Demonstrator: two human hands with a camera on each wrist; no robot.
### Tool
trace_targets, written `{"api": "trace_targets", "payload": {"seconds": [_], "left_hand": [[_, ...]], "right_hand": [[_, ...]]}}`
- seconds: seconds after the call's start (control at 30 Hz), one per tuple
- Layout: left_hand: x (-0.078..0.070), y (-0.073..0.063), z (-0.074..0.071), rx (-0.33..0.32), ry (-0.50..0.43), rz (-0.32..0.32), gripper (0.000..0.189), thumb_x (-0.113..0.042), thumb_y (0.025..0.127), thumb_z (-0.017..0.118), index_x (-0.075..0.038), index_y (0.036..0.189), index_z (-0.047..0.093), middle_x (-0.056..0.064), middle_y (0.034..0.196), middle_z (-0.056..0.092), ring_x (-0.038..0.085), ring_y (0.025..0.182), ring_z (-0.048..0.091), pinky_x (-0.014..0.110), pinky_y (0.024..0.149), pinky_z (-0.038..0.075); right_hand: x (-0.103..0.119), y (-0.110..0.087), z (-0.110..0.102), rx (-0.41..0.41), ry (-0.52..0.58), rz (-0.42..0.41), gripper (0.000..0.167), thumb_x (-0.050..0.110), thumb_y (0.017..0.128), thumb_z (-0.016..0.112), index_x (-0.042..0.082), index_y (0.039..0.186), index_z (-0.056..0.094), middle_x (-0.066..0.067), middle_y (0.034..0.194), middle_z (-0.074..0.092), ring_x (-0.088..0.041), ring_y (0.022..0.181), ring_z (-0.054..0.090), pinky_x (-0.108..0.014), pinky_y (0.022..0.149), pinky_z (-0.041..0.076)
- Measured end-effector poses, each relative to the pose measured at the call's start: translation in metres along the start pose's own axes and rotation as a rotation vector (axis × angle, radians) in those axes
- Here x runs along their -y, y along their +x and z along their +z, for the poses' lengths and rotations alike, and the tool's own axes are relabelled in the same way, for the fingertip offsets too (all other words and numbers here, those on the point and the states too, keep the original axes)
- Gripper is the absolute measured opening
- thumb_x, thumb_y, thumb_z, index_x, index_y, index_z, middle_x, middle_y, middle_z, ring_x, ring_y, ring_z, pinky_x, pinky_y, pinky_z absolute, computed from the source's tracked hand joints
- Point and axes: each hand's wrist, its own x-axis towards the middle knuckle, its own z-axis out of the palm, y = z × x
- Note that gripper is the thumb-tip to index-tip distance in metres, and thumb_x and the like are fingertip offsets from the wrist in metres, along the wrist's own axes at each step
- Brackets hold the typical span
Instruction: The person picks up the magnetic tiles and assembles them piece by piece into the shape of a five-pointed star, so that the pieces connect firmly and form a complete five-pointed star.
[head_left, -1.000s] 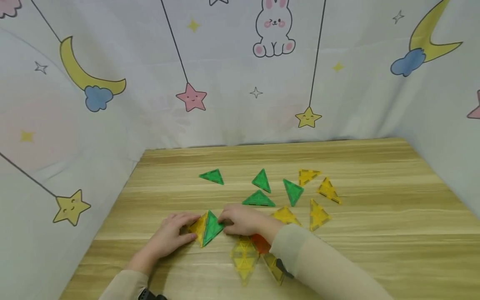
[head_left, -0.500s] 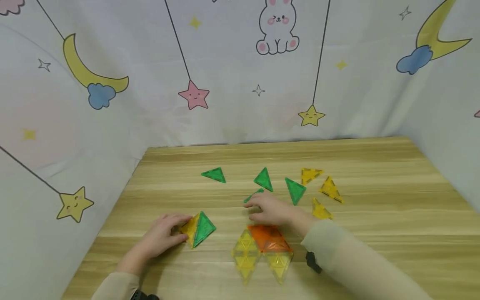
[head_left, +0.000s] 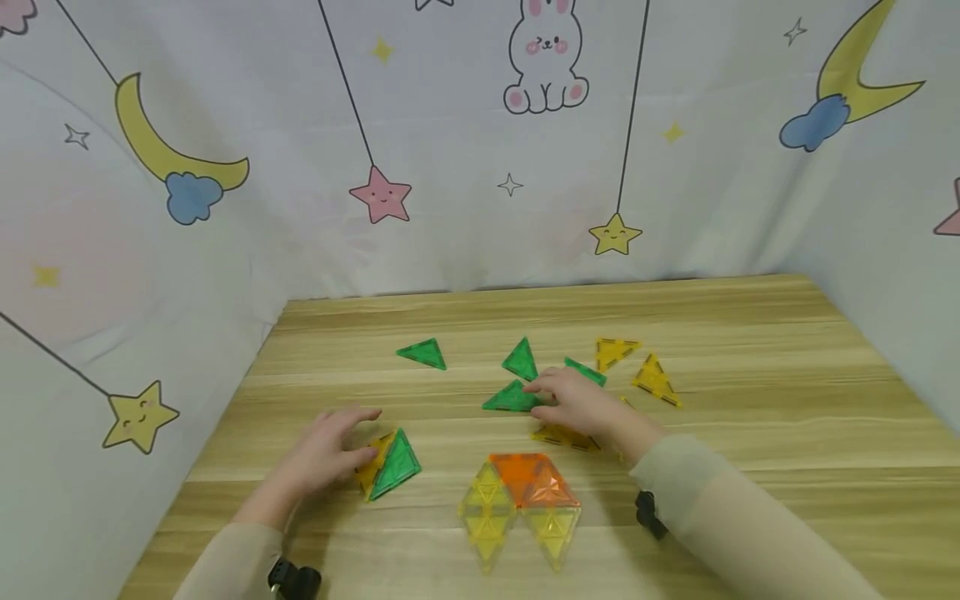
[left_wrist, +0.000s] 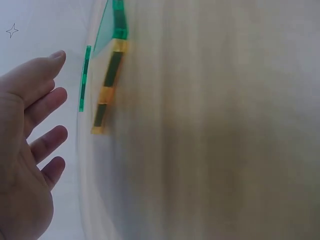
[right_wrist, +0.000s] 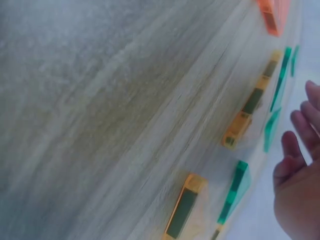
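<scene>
My left hand (head_left: pixel 322 457) hovers at the left edge of a yellow triangular magnetic tile (head_left: pixel 367 477). A green triangular tile (head_left: pixel 397 467) lies against that yellow one, the long edges together. In the left wrist view the left hand (left_wrist: pixel 30 120) has its fingers spread and holds nothing. My right hand (head_left: pixel 581 406) is over the middle tiles, its fingertips near a green triangle (head_left: pixel 510 398) and partly covering a yellow triangle (head_left: pixel 558 437). The right wrist view shows the right hand (right_wrist: pixel 300 175) with loosely bent fingers and nothing in them.
Orange (head_left: pixel 516 473) and pale yellow tiles (head_left: pixel 486 521) form a joined arch-like shape at the front middle. Loose green triangles (head_left: pixel 423 352) and yellow triangles (head_left: pixel 656 382) lie farther back on the wooden table (head_left: pixel 750 350). A printed cloth (head_left: pixel 450 250) hangs behind.
My right hand has left the green-and-yellow pair and moved right over the loose tiles. The pair now lies farther left, and the left hand's fingers have loosened from it.
</scene>
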Motion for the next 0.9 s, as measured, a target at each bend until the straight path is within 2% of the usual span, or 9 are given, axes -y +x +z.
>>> {"api": "trace_targets", "payload": {"seconds": [0.1, 0.3, 0.4, 0.6, 0.83, 0.9], "left_hand": [[0.000, 0.013, -0.004, 0.023, -0.017, -0.009, 0.052, -0.019, 0.086, 0.069, -0.004, 0.132, 0.051, 0.014, 0.131, 0.053, 0.038, 0.120, 0.045, 0.059, 0.098, 0.027], [-0.002, 0.044, -0.012, 0.033, -0.221, -0.081, 0.060, -0.020, 0.089, 0.066, -0.003, 0.140, 0.041, 0.015, 0.140, 0.043, 0.043, 0.123, 0.037, 0.058, 0.095, 0.033], [-0.003, 0.058, -0.015, 0.043, -0.268, -0.120, 0.063, -0.023, 0.090, 0.065, -0.005, 0.143, 0.037, 0.013, 0.143, 0.039, 0.042, 0.126, 0.033, 0.058, 0.096, 0.033], [-0.005, 0.081, -0.013, 0.092, -0.225, -0.147, 0.063, -0.026, 0.091, 0.063, -0.010, 0.145, 0.036, 0.010, 0.145, 0.037, 0.040, 0.128, 0.031, 0.058, 0.097, 0.032], [0.001, 0.104, -0.006, 0.121, -0.145, -0.214, 0.064, -0.029, 0.091, 0.062, -0.011, 0.146, 0.034, 0.014, 0.148, 0.032, 0.046, 0.136, 0.014, 0.062, 0.103, 0.016], [0.004, 0.107, -0.005, 0.136, -0.125, -0.233, 0.065, -0.029, 0.091, 0.062, -0.010, 0.146, 0.033, 0.016, 0.148, 0.031, 0.046, 0.135, 0.014, 0.062, 0.104, 0.015]], "right_hand": [[-0.001, 0.004, 0.002, 0.009, -0.035, -0.016, 0.038, 0.021, 0.093, 0.060, 0.005, 0.127, 0.058, -0.014, 0.127, 0.053, -0.034, 0.119, 0.045, -0.050, 0.099, 0.035], [0.000, 0.012, 0.007, 0.038, -0.082, -0.042, 0.041, 0.021, 0.093, 0.059, 0.005, 0.130, 0.055, -0.014, 0.129, 0.052, -0.032, 0.121, 0.046, -0.052, 0.104, 0.027], [0.001, 0.014, 0.009, 0.058, -0.101, -0.037, 0.042, 0.022, 0.093, 0.059, 0.005, 0.131, 0.054, -0.015, 0.132, 0.050, -0.033, 0.123, 0.044, -0.053, 0.105, 0.025], [0.001, 0.017, 0.011, 0.076, -0.138, -0.028, 0.042, 0.023, 0.093, 0.058, 0.006, 0.132, 0.053, -0.015, 0.134, 0.048, -0.033, 0.124, 0.043, -0.051, 0.104, 0.026], [0.001, 0.018, 0.012, 0.104, -0.170, -0.024, 0.042, 0.022, 0.094, 0.057, 0.008, 0.134, 0.052, -0.012, 0.135, 0.047, -0.031, 0.124, 0.043, -0.048, 0.103, 0.030], [0.001, 0.018, 0.011, 0.112, -0.168, -0.018, 0.042, 0.021, 0.094, 0.057, 0.009, 0.134, 0.052, -0.011, 0.135, 0.047, -0.031, 0.124, 0.043, -0.048, 0.102, 0.032]]}}
